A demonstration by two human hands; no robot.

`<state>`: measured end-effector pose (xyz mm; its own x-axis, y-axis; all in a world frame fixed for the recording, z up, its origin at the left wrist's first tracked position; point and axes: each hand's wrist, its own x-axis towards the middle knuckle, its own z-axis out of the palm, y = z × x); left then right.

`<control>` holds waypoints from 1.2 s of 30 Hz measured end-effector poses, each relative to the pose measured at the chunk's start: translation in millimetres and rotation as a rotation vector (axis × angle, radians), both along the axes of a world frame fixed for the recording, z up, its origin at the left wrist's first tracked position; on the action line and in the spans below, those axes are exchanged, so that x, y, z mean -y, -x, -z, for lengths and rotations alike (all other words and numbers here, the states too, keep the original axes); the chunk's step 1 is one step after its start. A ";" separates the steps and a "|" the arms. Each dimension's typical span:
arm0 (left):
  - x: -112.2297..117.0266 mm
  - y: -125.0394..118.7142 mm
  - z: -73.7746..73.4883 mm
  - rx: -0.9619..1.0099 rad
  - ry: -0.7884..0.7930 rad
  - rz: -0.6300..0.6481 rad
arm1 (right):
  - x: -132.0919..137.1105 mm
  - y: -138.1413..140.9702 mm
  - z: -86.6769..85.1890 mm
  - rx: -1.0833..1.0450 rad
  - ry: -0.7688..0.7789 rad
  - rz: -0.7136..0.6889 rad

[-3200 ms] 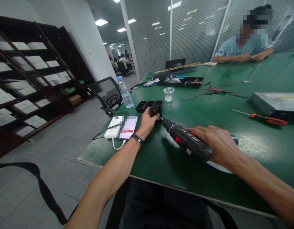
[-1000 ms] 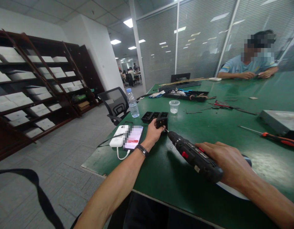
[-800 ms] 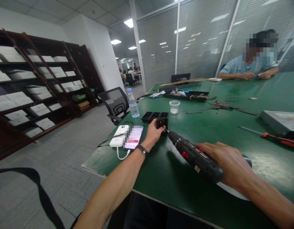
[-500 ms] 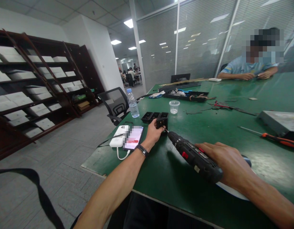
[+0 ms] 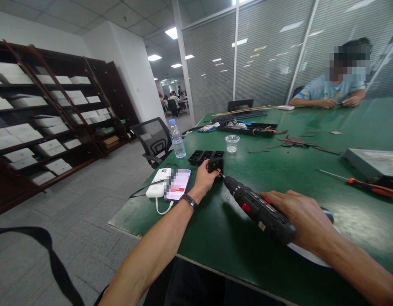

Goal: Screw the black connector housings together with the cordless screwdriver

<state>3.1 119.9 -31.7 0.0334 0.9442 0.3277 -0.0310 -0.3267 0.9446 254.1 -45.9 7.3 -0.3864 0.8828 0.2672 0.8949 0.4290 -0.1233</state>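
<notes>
My left hand (image 5: 204,178) is closed around a small black plastic housing (image 5: 216,164) standing on the green table (image 5: 247,255). My right hand (image 5: 303,219) grips a black electric screwdriver (image 5: 259,209) with red buttons. The driver lies low over the table, and its bit tip touches the right side of the housing. Just behind the housing sits a row of similar black housings (image 5: 203,156).
A phone (image 5: 178,184) and white power bank (image 5: 157,182) lie left of my wrist. A water bottle (image 5: 177,138), plastic cup (image 5: 232,143), red-handled screwdriver (image 5: 368,186), grey box (image 5: 373,163), parts tray (image 5: 247,127) and wires lie around. Another person (image 5: 330,91) works at the far end.
Since 3.2 s ago the view has tilted up, showing more ceiling. Both hands, the housing and the driver keep the same pose over the last second.
</notes>
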 end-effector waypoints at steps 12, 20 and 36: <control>0.9 -0.6 -1.8 0.017 0.022 0.002 | -0.2 0.2 -0.7 0.005 -0.004 -0.005; 1.9 -0.5 -2.4 0.007 0.010 0.000 | 0.9 2.1 -2.6 -0.009 0.010 -0.004; 0.7 -0.3 -1.3 0.008 0.013 0.009 | -0.2 0.5 -1.2 -0.003 0.005 -0.001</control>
